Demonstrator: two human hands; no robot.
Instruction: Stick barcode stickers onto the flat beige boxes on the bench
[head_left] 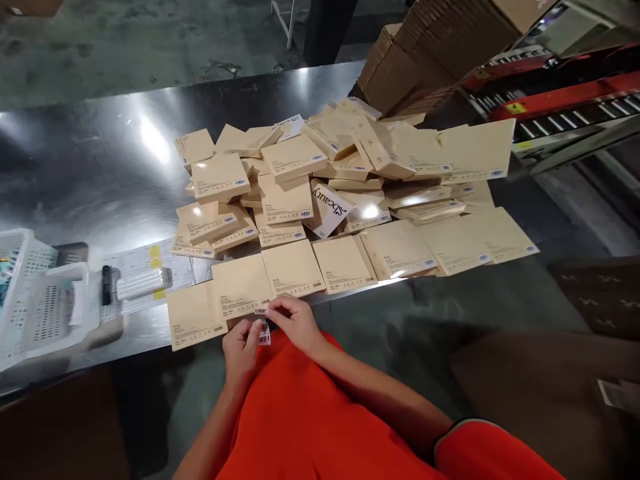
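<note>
My left hand (242, 348) is closed, pinching a small strip of barcode labels (265, 335) between thumb and fingers. Just above it, my right hand (296, 323) has a single barcode sticker (261, 311) at its pinched fingertips. That sticker is close to the lower edge of a flat cream box (243, 283); whether it touches the box I cannot tell. Left of it lies another cream box (195, 313) with a barcode at its lower right corner. Along the table's front edge, more cream boxes (293, 267) continue the row to the right.
A loose heap of cream boxes (285, 193) covers the middle of the metal table (100, 167). White plastic baskets (55, 340), a black marker (106, 285) and papers (135, 263) are at left. Folded cardboard (430, 53) and a roller conveyor (575, 100) stand at far right.
</note>
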